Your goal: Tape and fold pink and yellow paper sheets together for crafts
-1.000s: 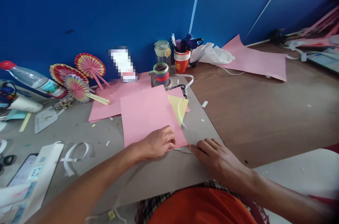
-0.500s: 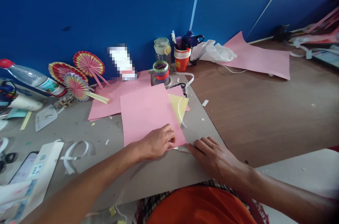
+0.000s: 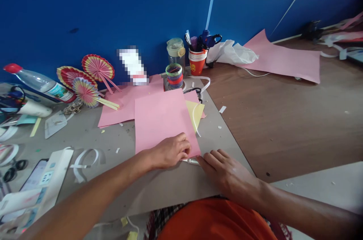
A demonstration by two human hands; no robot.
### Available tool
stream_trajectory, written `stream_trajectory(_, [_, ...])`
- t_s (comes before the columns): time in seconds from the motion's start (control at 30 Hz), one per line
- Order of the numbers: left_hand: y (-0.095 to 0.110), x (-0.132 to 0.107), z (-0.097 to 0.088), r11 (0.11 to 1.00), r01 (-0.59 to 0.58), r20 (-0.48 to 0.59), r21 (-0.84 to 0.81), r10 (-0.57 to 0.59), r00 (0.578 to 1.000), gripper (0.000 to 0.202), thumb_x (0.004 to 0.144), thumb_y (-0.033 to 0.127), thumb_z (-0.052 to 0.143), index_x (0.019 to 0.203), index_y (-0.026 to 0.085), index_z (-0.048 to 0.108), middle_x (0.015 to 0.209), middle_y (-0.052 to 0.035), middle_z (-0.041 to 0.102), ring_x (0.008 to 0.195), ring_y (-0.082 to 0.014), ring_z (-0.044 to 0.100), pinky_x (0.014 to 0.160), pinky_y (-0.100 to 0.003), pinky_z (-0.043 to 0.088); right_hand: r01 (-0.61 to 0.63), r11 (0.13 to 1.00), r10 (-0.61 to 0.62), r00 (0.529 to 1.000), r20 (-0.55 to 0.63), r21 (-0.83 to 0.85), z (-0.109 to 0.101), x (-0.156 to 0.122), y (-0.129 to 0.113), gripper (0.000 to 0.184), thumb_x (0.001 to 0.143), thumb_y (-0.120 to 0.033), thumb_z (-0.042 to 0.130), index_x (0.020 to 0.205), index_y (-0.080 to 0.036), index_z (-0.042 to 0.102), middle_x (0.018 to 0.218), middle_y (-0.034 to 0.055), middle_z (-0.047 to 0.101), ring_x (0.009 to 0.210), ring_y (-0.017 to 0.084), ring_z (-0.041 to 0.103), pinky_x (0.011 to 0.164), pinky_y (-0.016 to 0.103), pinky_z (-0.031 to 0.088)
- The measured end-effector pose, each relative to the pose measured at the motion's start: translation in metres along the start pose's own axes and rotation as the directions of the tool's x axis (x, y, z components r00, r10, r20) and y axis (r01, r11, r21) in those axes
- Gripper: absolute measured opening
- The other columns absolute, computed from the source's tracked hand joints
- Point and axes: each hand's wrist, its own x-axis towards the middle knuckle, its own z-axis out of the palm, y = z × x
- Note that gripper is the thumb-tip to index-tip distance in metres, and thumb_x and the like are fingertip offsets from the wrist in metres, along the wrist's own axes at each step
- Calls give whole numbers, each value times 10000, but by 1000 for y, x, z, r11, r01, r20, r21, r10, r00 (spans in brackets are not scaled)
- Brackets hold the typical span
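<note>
The left hand point(image 3: 171, 151) rests curled on a pink sheet point(image 3: 160, 119), the right hand point(image 3: 224, 170) at its near corner.

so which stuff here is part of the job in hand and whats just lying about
Seemingly the job:
near pink sheet, left hand on it, right hand at its corner
perhaps the white item there

Seemingly lying about:
red-capped bottle
fans
phone

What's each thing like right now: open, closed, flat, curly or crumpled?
Nearest pink sheet: mostly flat, under the left hand
Right hand: at that sheet's corner
Paper fans: spread open
Red-capped bottle: closed
Clear bottle: lid on
Red cup: upright, with things inside
Thin white sheet: crumpled
White strip: curled
</note>
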Motion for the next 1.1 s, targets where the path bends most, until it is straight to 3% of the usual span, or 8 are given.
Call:
stream_trajectory(0.37, [-2, 1, 0, 999, -30, 7, 10, 30, 1000, 108, 851, 101, 511, 816, 176, 582, 943, -32, 519, 816, -150, 545, 796, -256, 445, -23, 999, 23, 1000, 4, 37, 4, -1, -5, 261, 845, -62, 439, 1053, -93, 592, 830, 86, 529, 699, 202, 414, 643, 342, 308])
stream_trajectory(0.57, [-5, -13, -2, 996, -92, -32, 9, 93, 995, 145, 874, 85, 468, 860, 174, 582, 984, -47, 510, 815, -125, 540, 777, -216, 448, -76, 995, 76, 997, -3, 72, 4, -1, -6, 271, 837, -52, 446, 1057, -111, 593, 820, 77, 533, 703, 192, 435, 640, 333, 314])
stream_trajectory(0.67, [-10, -25, -2, 957, -225, -79, 185, 242, 967, 169, 915, 140, 447, 929, 188, 609, 1023, -65, 545, 824, -143, 532, 778, -253, 443, -83, 993, 83, 997, 3, 80, 4, -1, -6, 274, 819, -42, 451, 1041, -115, 594, 830, 78, 533, 720, 194, 450, 653, 333, 327])
stream_trajectory(0.8, [-21, -37, 0, 843, -332, -162, 423, 431, 888, 200, 933, 218, 479, 1065, 232, 628, 1107, -79, 605, 977, -211, 512, 893, -362, 408, -93, 993, 93, 996, -1, 74, 4, 0, -6, 321, 802, -35, 467, 1091, -123, 578, 835, 70, 537, 718, 192, 457, 653, 330, 333])
stream_trajectory(1.1, [-37, -43, 12, 825, -351, -168, 443, 462, 871, 265, 936, 247, 490, 1173, 245, 609, 1168, -86, 594, 1035, -221, 477, 951, -391, 405, -21, 999, 20, 999, 32, 26, -2, 0, -5, 332, 805, -29, 434, 1102, -97, 564, 836, 84, 545, 704, 204, 442, 648, 349, 358])
